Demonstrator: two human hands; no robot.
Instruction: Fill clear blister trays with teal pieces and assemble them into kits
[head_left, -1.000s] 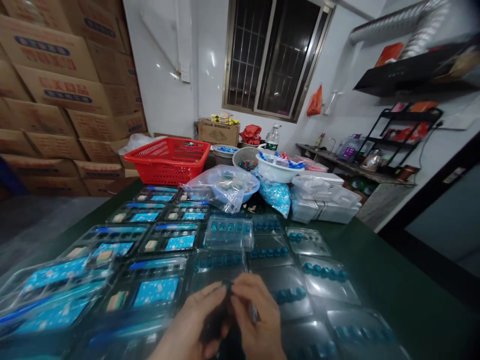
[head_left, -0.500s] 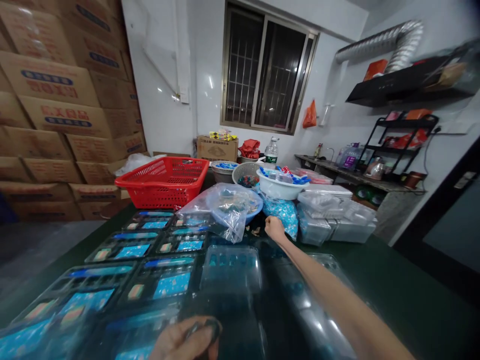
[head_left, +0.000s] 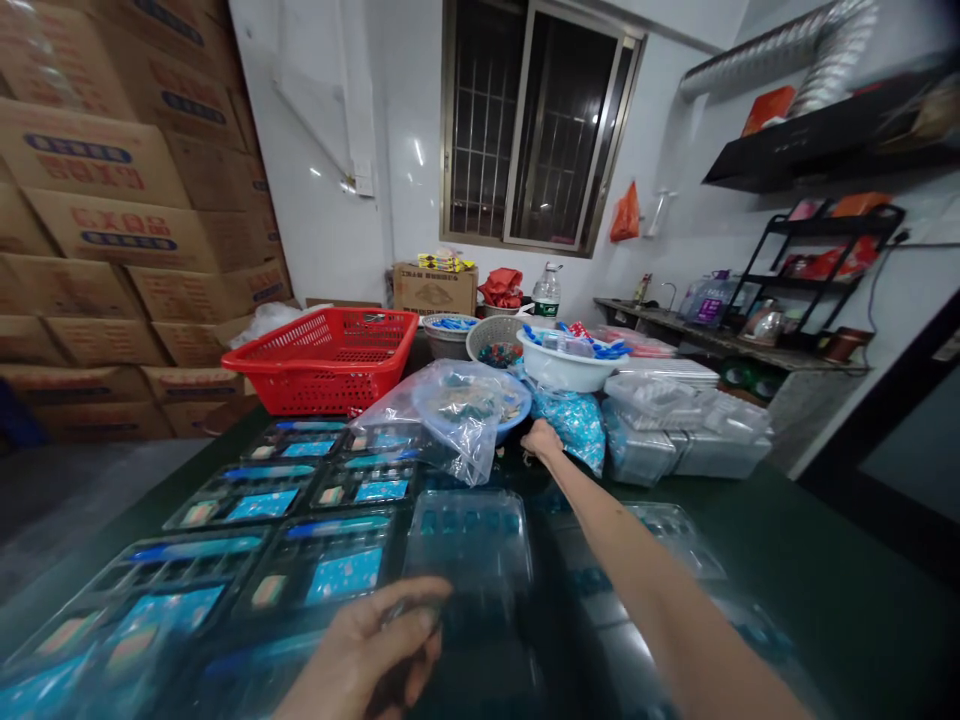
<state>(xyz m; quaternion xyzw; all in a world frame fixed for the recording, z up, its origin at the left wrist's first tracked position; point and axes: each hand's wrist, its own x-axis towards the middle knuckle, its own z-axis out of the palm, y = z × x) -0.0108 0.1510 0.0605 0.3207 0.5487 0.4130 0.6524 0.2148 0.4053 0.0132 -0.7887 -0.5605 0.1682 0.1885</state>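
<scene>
Beside the blue bag (head_left: 576,425), my right hand (head_left: 541,440) curls, hold unclear; my left hand (head_left: 375,640) pinches something dark (head_left: 406,607) a slack grip could drop.

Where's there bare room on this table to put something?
Widest free patch: the green tabletop on the right, bordered by stacked clear boxes behind and clear trays on its left. A thin strip runs left of the filled trays. Crowded: left with filled trays, back with red basket and white basin; the right hand fills the gap beside the blue packets.
</scene>
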